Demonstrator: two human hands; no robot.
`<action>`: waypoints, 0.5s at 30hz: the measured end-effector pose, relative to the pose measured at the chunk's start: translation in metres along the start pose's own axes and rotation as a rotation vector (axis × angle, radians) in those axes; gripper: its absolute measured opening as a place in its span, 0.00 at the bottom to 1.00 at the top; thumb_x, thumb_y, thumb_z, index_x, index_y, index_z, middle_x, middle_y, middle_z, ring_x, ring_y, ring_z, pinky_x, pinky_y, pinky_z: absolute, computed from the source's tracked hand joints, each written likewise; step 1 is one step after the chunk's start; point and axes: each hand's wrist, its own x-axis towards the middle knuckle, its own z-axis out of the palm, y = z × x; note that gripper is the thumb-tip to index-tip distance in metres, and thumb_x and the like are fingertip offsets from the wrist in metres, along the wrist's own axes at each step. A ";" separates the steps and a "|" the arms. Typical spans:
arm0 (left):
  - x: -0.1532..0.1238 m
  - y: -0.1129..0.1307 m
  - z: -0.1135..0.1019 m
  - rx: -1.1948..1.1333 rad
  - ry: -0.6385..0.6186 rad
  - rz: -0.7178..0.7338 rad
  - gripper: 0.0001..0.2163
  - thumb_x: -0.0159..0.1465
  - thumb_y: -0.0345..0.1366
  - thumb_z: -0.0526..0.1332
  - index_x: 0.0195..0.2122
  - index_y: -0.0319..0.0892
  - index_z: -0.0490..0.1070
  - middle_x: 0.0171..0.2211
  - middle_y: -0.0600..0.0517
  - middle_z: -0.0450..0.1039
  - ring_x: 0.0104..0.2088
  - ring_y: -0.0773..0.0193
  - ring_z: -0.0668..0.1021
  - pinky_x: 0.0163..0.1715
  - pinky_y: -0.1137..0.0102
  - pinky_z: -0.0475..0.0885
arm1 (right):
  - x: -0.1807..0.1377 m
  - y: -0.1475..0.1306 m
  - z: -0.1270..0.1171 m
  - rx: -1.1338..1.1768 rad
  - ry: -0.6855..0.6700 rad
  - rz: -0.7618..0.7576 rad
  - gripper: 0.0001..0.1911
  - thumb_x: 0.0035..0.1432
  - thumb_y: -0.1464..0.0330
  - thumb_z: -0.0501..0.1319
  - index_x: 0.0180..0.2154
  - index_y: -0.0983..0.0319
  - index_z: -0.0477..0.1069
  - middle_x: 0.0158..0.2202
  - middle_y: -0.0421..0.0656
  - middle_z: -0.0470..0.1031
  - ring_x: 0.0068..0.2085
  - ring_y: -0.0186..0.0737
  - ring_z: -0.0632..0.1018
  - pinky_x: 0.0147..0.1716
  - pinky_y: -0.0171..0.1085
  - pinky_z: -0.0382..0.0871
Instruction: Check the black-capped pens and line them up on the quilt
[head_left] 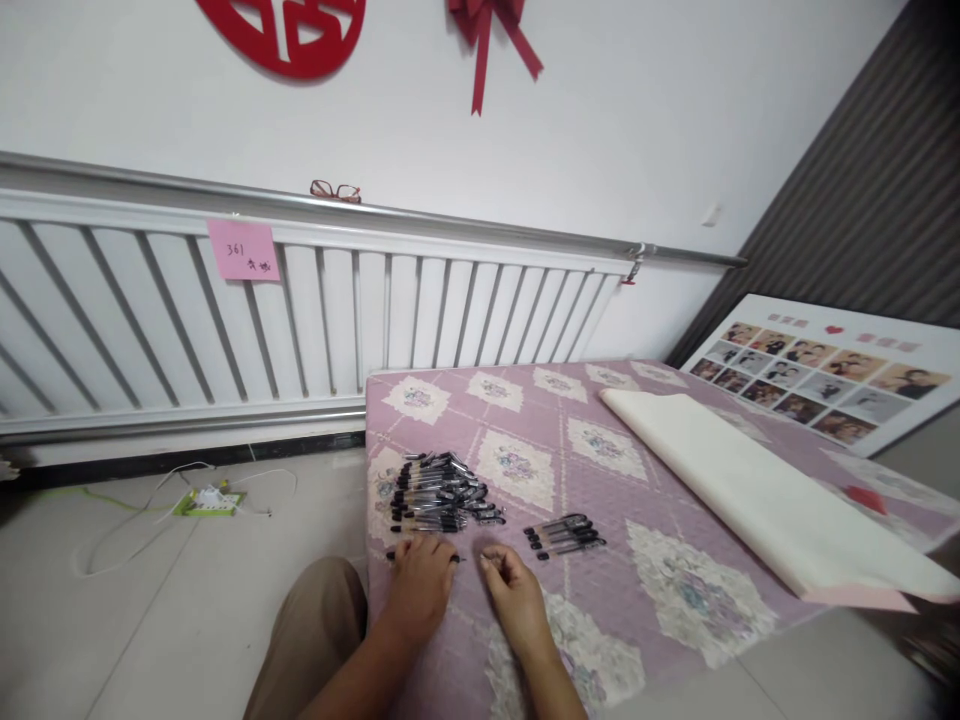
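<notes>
My left hand point(421, 582) is closed over a pen, whose dark ends stick out on both sides of the fingers. Just to its right, my right hand point(517, 598) has thumb and fingertips pinched together close to the pen's tip. Whatever lies in that pinch is too small to make out. Beyond my left hand lies a heap of black-and-clear pens point(431, 492), many without visible caps. A smaller row of pens point(562, 535) with black caps rests to the right, past my right hand.
The pens lie on a purple flowered cover point(517, 410). A long cream folded sheet point(750, 490) crosses its right side, with a photo board point(885, 340) behind. A white radiator point(450, 310) runs along the wall. A green power strip point(214, 502) with cables sits on the floor.
</notes>
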 end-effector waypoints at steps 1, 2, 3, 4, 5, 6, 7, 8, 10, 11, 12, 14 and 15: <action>0.000 0.000 0.000 0.002 -0.001 0.004 0.09 0.66 0.33 0.52 0.42 0.48 0.69 0.41 0.53 0.69 0.45 0.60 0.68 0.48 0.62 0.55 | 0.000 0.001 0.000 -0.003 -0.006 0.004 0.15 0.50 0.57 0.60 0.33 0.61 0.73 0.28 0.42 0.76 0.30 0.41 0.76 0.31 0.35 0.69; 0.000 0.000 0.000 0.003 -0.001 0.006 0.09 0.66 0.33 0.52 0.42 0.48 0.69 0.41 0.53 0.69 0.45 0.60 0.68 0.48 0.62 0.55 | 0.000 0.002 -0.001 -0.007 -0.012 0.002 0.14 0.50 0.57 0.60 0.33 0.61 0.73 0.27 0.42 0.76 0.30 0.41 0.75 0.30 0.35 0.69; 0.000 0.000 0.000 0.004 0.000 0.008 0.09 0.66 0.32 0.52 0.42 0.48 0.69 0.41 0.53 0.70 0.45 0.60 0.68 0.48 0.62 0.55 | 0.000 0.002 -0.001 -0.012 -0.020 -0.004 0.14 0.51 0.58 0.60 0.33 0.61 0.73 0.27 0.42 0.76 0.29 0.40 0.75 0.30 0.34 0.69; 0.000 0.001 -0.001 0.002 0.002 0.010 0.09 0.66 0.32 0.51 0.42 0.48 0.69 0.41 0.54 0.70 0.45 0.60 0.68 0.48 0.62 0.55 | 0.000 0.003 -0.002 -0.018 -0.031 -0.011 0.13 0.51 0.58 0.60 0.34 0.61 0.73 0.27 0.42 0.76 0.29 0.40 0.75 0.30 0.34 0.69; 0.000 0.001 -0.001 0.000 0.005 0.010 0.09 0.66 0.32 0.51 0.42 0.49 0.69 0.41 0.54 0.70 0.45 0.60 0.68 0.48 0.62 0.55 | 0.000 0.003 -0.002 -0.023 -0.044 -0.019 0.13 0.51 0.59 0.60 0.34 0.61 0.73 0.26 0.41 0.75 0.29 0.40 0.75 0.30 0.34 0.68; 0.000 0.001 -0.002 -0.003 0.007 0.010 0.09 0.66 0.32 0.51 0.42 0.49 0.69 0.41 0.54 0.70 0.45 0.60 0.68 0.48 0.62 0.55 | 0.000 0.003 -0.003 -0.028 -0.057 -0.025 0.12 0.51 0.60 0.60 0.33 0.61 0.73 0.26 0.41 0.75 0.29 0.39 0.75 0.31 0.34 0.68; 0.000 0.001 -0.002 -0.005 0.008 0.010 0.09 0.66 0.32 0.51 0.42 0.49 0.69 0.41 0.55 0.70 0.45 0.60 0.68 0.48 0.62 0.55 | 0.000 0.002 -0.003 -0.031 -0.071 -0.029 0.11 0.51 0.61 0.60 0.33 0.61 0.73 0.26 0.41 0.75 0.30 0.39 0.75 0.31 0.34 0.68; 0.000 0.000 -0.003 -0.009 0.006 0.013 0.09 0.66 0.32 0.51 0.42 0.49 0.69 0.41 0.54 0.70 0.45 0.60 0.68 0.49 0.62 0.55 | 0.000 0.001 -0.003 -0.034 -0.082 -0.031 0.11 0.52 0.61 0.60 0.33 0.61 0.73 0.27 0.41 0.75 0.30 0.39 0.75 0.32 0.34 0.68; 0.000 -0.001 -0.003 -0.019 0.001 0.020 0.09 0.66 0.32 0.51 0.42 0.48 0.69 0.41 0.54 0.70 0.45 0.60 0.68 0.48 0.62 0.55 | -0.001 -0.002 -0.003 -0.038 -0.093 -0.033 0.10 0.52 0.61 0.60 0.33 0.61 0.73 0.28 0.41 0.75 0.31 0.39 0.75 0.33 0.34 0.68; 0.000 -0.001 -0.002 -0.025 -0.002 0.024 0.09 0.66 0.32 0.52 0.42 0.48 0.69 0.41 0.54 0.70 0.45 0.60 0.68 0.48 0.62 0.55 | -0.001 -0.004 -0.002 -0.042 -0.096 -0.036 0.10 0.51 0.61 0.60 0.33 0.61 0.73 0.28 0.41 0.75 0.31 0.39 0.75 0.33 0.34 0.68; 0.000 -0.002 -0.002 -0.031 -0.003 0.027 0.08 0.65 0.32 0.52 0.42 0.48 0.69 0.42 0.54 0.70 0.45 0.60 0.68 0.48 0.62 0.55 | -0.001 -0.005 -0.002 -0.048 -0.098 -0.039 0.10 0.51 0.61 0.60 0.33 0.61 0.73 0.27 0.41 0.75 0.31 0.39 0.74 0.32 0.34 0.68; 0.000 -0.002 -0.001 -0.038 -0.001 0.029 0.08 0.65 0.32 0.52 0.42 0.49 0.69 0.42 0.54 0.70 0.45 0.60 0.68 0.48 0.62 0.55 | -0.001 -0.007 -0.001 -0.062 -0.105 -0.051 0.10 0.52 0.61 0.59 0.32 0.61 0.73 0.27 0.40 0.74 0.30 0.39 0.74 0.32 0.33 0.68; 0.000 -0.002 -0.001 -0.040 -0.002 0.030 0.09 0.65 0.32 0.52 0.42 0.49 0.69 0.42 0.54 0.70 0.45 0.60 0.68 0.48 0.62 0.55 | -0.001 -0.007 -0.001 -0.068 -0.106 -0.058 0.10 0.52 0.62 0.59 0.32 0.60 0.73 0.27 0.40 0.74 0.30 0.39 0.74 0.32 0.33 0.68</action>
